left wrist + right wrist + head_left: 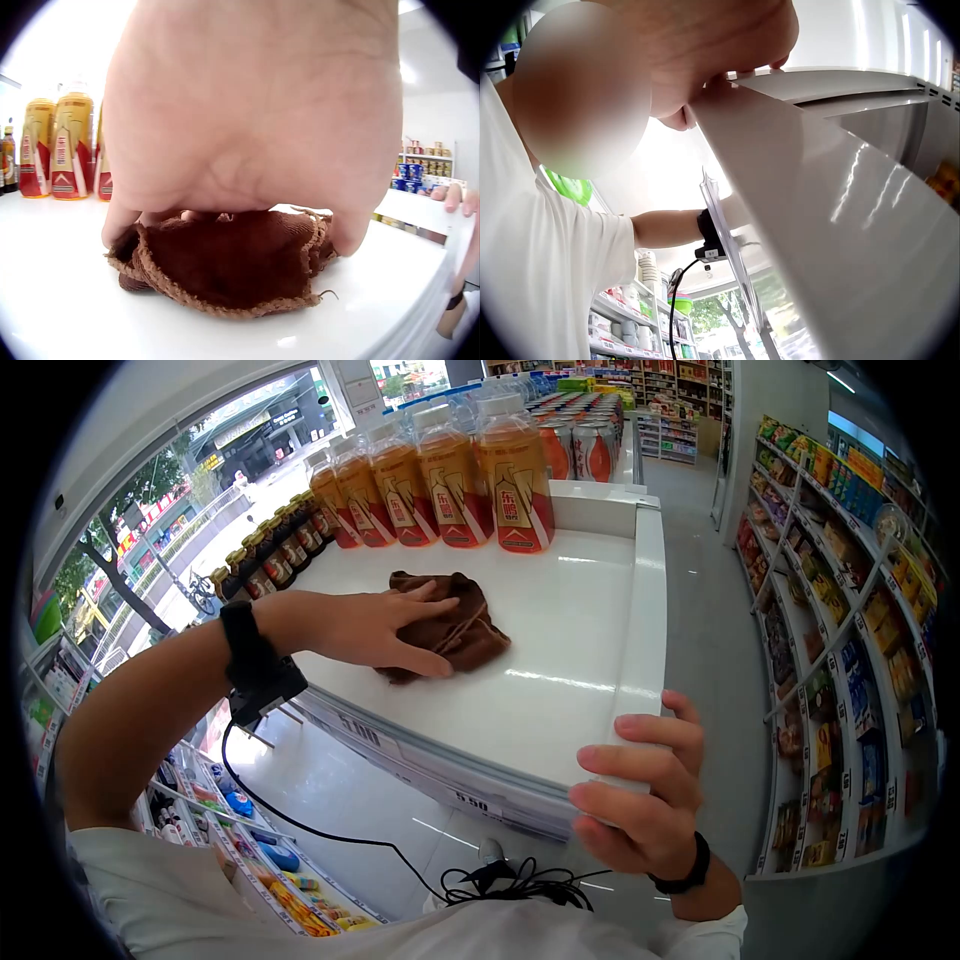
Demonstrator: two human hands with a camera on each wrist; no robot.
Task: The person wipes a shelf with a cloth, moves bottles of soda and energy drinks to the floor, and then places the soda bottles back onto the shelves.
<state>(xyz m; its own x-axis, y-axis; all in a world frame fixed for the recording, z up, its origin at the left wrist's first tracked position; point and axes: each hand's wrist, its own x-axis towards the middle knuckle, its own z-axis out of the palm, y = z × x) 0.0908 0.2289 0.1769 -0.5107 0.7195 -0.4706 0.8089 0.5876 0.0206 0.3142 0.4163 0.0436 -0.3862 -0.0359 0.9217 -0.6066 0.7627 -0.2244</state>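
Note:
A crumpled brown cloth [455, 635] with a stitched edge lies on the white top [560, 710] of a display unit. My left hand [365, 628] is spread over it, palm down, fingers fairly straight and pressing on the fabric. In the left wrist view the palm arches above the brown cloth [232, 262], with fingertips and thumb down on its sides. At the near right corner of the unit rests my right hand [645, 790], its fingers loosely bent over the edge. The right wrist view shows that hand [712, 45] against the white corner panel [780, 150].
Orange drink bottles [515, 475] line the back of the top, with small dark bottles [275, 555] to their left and cans [590, 450] behind. Price labels run along the front edge. Stocked shelves [840, 640] stand across the aisle; a black cable [330, 835] hangs from my left wrist.

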